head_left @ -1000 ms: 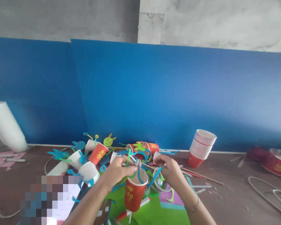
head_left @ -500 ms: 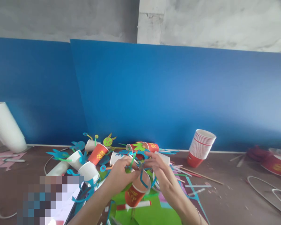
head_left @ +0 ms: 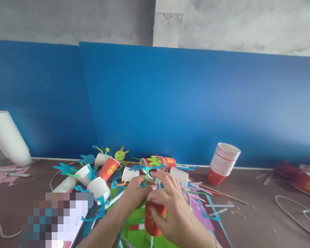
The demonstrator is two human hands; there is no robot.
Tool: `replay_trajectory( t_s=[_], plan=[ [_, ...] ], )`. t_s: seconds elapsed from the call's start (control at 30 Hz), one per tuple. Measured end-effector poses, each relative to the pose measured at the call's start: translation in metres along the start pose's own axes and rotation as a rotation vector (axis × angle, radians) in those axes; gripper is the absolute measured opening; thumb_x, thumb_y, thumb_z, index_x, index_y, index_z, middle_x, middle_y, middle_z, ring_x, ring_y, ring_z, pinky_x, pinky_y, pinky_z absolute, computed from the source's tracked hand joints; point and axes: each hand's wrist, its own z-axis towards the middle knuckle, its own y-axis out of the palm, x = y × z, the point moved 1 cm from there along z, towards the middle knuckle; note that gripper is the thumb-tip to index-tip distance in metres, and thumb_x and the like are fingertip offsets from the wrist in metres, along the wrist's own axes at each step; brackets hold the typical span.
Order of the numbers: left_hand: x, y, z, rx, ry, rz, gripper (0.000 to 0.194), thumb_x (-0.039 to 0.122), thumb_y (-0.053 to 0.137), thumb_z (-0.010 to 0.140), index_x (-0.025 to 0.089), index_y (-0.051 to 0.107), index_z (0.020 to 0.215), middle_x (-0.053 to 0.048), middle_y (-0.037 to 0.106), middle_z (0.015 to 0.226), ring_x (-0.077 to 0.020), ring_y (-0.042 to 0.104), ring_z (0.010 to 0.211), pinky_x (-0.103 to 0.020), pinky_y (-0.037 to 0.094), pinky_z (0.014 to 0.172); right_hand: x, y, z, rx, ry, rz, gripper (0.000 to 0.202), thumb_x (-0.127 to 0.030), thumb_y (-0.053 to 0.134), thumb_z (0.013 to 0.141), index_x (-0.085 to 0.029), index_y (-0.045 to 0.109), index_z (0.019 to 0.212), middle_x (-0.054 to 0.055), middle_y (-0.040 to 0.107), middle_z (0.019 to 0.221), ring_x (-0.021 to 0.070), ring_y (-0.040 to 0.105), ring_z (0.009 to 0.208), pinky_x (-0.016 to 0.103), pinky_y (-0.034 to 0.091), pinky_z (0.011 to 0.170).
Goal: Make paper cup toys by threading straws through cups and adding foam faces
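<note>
A red paper cup (head_left: 152, 220) with yellow lettering stands in front of me over a green sheet (head_left: 134, 237). My right hand (head_left: 174, 210) curves around the cup's right side, thumb against its front and fingers over its top. Behind the cup's upper left edge is my left hand (head_left: 136, 194), fingers closed; what they pinch is hidden. A green strip (head_left: 147, 175) rises just above the left fingers. Below the cup shows a white straw (head_left: 152, 242). A marker with a red end (head_left: 136, 227) lies partly behind the cup.
Decorated paper cups (head_left: 110, 168) with blue and green cut-outs pile up behind my hands. A tall stack of cups (head_left: 223, 163) stands right of them, beyond loose straws (head_left: 196, 187). White paper rolls (head_left: 11, 141) and a blurred-out screen (head_left: 67, 220) lie left. A blue panel (head_left: 155, 103) closes the back.
The cup has tipped, so its open mouth no longer faces me and its red side shows. My right hand has come down from above it to its side.
</note>
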Motion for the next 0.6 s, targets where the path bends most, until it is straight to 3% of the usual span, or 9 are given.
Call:
replay_trajectory(
  t_s=[0.13,0.23,0.33,0.43,0.53,0.6],
  plan=[
    [-0.007,0.002,0.002,-0.039,-0.066,-0.143,0.021,0.029,0.069,0.058,0.015,0.065,0.074,0.003,0.058,0.064,-0.0132,0.049,0.061,-0.025,0.037,0.06,-0.003,0.013,0.0,0.123,-0.113,-0.048,0.022,-0.003,0.05,0.082,-0.022,0.061,0.081,0.008,0.056,0.124,0.0287,0.049,0.118,0.049,0.042,0.093],
    [-0.008,0.0,0.003,-0.064,-0.134,-0.232,0.023,0.029,0.073,0.053,0.017,0.061,0.068,0.006,0.052,0.056,-0.0115,0.046,0.056,-0.026,0.035,0.059,0.0,0.012,0.0,0.115,-0.095,0.062,0.02,-0.007,0.051,0.083,-0.023,0.063,0.079,0.007,0.063,0.111,0.0264,0.056,0.105,0.044,0.045,0.085],
    [-0.005,-0.004,0.003,-0.022,-0.191,-0.2,0.025,0.03,0.076,0.052,0.017,0.063,0.07,0.007,0.05,0.051,-0.0118,0.046,0.054,-0.026,0.035,0.058,0.012,0.007,0.0,0.129,0.207,0.356,0.01,-0.018,0.056,0.083,-0.022,0.062,0.076,0.005,0.067,0.085,0.0215,0.061,0.081,0.035,0.048,0.071],
    [0.0,-0.007,0.002,-0.025,-0.122,-0.148,0.023,0.031,0.078,0.056,0.017,0.064,0.068,0.002,0.062,0.064,-0.0165,0.055,0.067,-0.027,0.039,0.065,0.03,0.003,-0.001,0.187,0.573,0.606,0.012,-0.032,0.063,0.08,-0.02,0.064,0.077,0.001,0.062,0.065,0.017,0.055,0.06,0.029,0.043,0.055],
    [0.004,-0.006,0.001,-0.091,-0.03,-0.153,0.021,0.031,0.078,0.06,0.017,0.064,0.065,-0.004,0.069,0.084,-0.0199,0.059,0.08,-0.029,0.042,0.073,0.042,-0.003,-0.001,0.229,0.685,0.709,0.019,-0.036,0.067,0.075,-0.018,0.065,0.082,0.002,0.063,0.068,0.0164,0.054,0.06,0.028,0.041,0.056],
    [0.003,-0.005,0.0,-0.099,-0.032,-0.149,0.02,0.031,0.076,0.061,0.017,0.064,0.068,-0.002,0.067,0.079,-0.0184,0.059,0.077,-0.029,0.041,0.072,0.045,-0.01,0.0,0.259,0.71,0.692,0.019,-0.035,0.069,0.073,-0.018,0.064,0.078,0.001,0.061,0.067,0.0148,0.052,0.059,0.027,0.038,0.055]
  ],
)
